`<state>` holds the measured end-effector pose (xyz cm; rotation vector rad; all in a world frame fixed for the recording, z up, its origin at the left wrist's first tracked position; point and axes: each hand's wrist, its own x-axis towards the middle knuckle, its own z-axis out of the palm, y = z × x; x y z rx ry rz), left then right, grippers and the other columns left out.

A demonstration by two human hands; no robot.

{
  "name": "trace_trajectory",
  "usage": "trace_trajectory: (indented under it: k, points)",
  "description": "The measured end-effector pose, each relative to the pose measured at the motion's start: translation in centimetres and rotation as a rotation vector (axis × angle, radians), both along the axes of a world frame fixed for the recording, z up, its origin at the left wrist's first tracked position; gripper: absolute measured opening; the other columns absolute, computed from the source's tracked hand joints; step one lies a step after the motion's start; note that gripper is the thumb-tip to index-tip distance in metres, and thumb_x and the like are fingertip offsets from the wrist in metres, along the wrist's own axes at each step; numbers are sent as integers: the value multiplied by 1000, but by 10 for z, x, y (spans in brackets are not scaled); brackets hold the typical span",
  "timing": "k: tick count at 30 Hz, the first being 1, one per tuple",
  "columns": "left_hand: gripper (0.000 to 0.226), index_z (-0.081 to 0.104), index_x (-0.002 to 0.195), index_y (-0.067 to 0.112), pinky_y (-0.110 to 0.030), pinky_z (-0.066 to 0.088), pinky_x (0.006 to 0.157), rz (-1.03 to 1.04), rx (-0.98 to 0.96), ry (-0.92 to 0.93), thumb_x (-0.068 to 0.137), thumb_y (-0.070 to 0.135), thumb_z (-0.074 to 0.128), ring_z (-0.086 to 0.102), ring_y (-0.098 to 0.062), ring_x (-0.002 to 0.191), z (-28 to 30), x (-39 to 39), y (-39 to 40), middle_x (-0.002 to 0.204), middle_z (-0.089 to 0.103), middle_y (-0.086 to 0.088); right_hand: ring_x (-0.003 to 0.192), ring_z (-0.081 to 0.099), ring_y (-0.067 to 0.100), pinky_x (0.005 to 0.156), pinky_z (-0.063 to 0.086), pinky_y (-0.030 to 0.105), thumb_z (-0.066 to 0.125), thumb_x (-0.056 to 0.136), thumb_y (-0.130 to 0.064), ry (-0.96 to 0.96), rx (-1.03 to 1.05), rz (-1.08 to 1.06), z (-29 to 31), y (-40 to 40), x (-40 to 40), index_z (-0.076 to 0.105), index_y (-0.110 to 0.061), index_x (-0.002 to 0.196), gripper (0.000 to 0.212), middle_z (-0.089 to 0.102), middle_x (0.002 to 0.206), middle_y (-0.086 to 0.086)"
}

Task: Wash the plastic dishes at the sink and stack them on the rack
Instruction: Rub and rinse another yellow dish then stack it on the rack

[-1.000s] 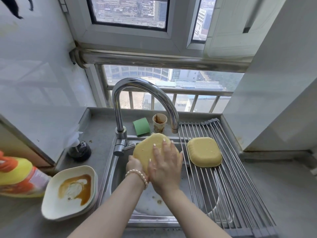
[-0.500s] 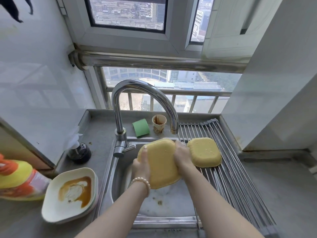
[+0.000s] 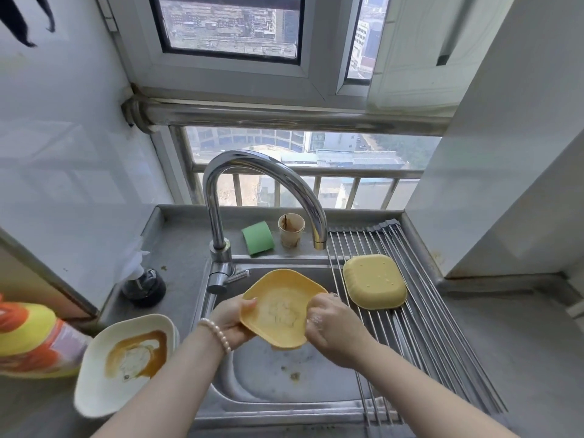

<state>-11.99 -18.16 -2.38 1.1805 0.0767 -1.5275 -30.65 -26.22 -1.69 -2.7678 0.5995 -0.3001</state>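
Left hand [image 3: 232,320]: I'm seeing it gripping the yellow dish [image 3: 278,311] by its left rim.
Right hand [image 3: 331,327]: I'm seeing curled fingers pinching its right rim.
Dish: tilting, hollow up, over the sink [image 3: 284,384].

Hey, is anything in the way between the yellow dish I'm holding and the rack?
Nothing visible blocks it. The yellow dish, held by the left hand and right hand, is beside the rack. An upside-down yellow dish sits there, with bare bars nearer you.
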Motion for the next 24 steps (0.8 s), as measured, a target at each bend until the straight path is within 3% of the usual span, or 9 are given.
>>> trace_trajectory:
  k: [1, 3, 5, 8, 12, 17, 19, 21, 24]
  points:
    - [35, 45, 132, -8, -51, 57, 64, 26, -2, -49, 100, 1, 34, 60, -40, 91, -4, -5, 1, 103, 62, -26, 111, 49, 28, 102, 35, 38, 11, 85, -40, 235, -39, 12, -1, 0, 1, 66, -4, 102, 68, 58, 117, 17]
    - [34, 47, 131, -8, -45, 57, 65, 60, -5, -102, 102, 6, 37, 63, -36, 86, -11, -21, 5, 99, 65, -24, 143, 17, 31, 118, 11, 43, 8, 95, -48, 580, -49, -19, -1, -1, 7, 38, -4, 142, 71, 18, 154, 24]
    - [35, 49, 130, -3, -42, 58, 63, 63, -59, -69, 102, 13, 39, 66, -32, 82, -11, -40, 7, 99, 68, -20, 147, -8, 27, 120, -3, 41, 19, 98, -56, 659, 61, -140, 1, 2, 21, 3, -5, 152, 77, -15, 158, 15]
    - [39, 53, 131, 12, -44, 58, 70, 26, -153, 78, 102, 30, 33, 67, -29, 96, -7, -53, 7, 115, 68, -13, 144, -22, 24, 117, -12, 39, 19, 100, -49, 583, 111, -153, 7, 11, 47, -14, -5, 150, 74, -25, 155, 12]
    - [61, 52, 134, 15, -53, 41, 98, 5, -224, 325, 91, 57, 40, 48, -30, 128, 4, -46, 7, 135, 56, -9, 144, -21, 16, 117, -14, 33, 22, 101, -30, 416, 445, -98, 20, 21, 59, -15, -6, 149, 66, -24, 156, 7]
    - [74, 54, 129, 0, -49, 45, 97, 98, -109, 273, 77, 51, 68, 53, -32, 114, 4, -33, 0, 122, 56, -16, 147, -10, 17, 120, -4, 36, 37, 95, -20, 400, 617, 53, 28, 35, 53, -14, -13, 151, 76, -12, 159, 9]
    - [61, 57, 121, -5, -44, 54, 82, 53, -56, 168, 89, 47, 57, 63, -35, 99, 6, -28, -1, 112, 64, -21, 147, -2, 23, 119, 3, 43, 44, 95, -26, 479, 579, 98, 29, 44, 39, -8, -23, 153, 78, -6, 161, 4]
    - [47, 58, 113, -3, -44, 55, 68, 8, -27, 3, 99, 39, 45, 67, -38, 88, 3, -23, 0, 102, 69, -25, 147, 6, 22, 118, 8, 40, 42, 99, -37, 502, 549, 119, 31, 48, 21, 5, -26, 154, 67, 4, 161, 1]
    - [26, 61, 106, 1, -46, 57, 72, 63, 71, -398, 99, 23, 50, 67, -34, 83, -1, -17, 4, 93, 69, -20, 143, 19, 25, 115, 20, 38, 28, 102, -47, 586, 313, 118, 29, 40, -1, 31, -21, 147, 52, 31, 153, 10]
